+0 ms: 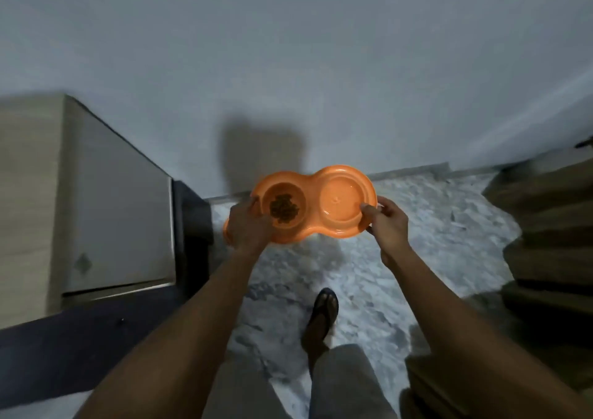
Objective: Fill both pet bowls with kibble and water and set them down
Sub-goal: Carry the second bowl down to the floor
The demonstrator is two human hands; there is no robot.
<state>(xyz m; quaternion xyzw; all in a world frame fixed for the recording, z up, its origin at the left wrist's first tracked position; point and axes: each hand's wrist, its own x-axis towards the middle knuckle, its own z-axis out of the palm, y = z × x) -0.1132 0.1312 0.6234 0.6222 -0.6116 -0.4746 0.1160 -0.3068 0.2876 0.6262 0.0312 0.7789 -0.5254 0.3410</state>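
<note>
Head view: I have the orange double bowl (316, 205) carried in the air over the marble floor (401, 226), near the wall (288, 65). My left hand (248, 226) is clamped on the kibble end, my right hand (386, 223) pinches the rim at the other end. Kibble (284, 209) sits in the left well. The right well looks glossy; I cannot tell whether it holds water. The long axis runs left to right between my hands, roughly level. To set it down I would lower both ends evenly. A cabinet (112, 210) stands to the left, stairs (552, 242) to the right.
</note>
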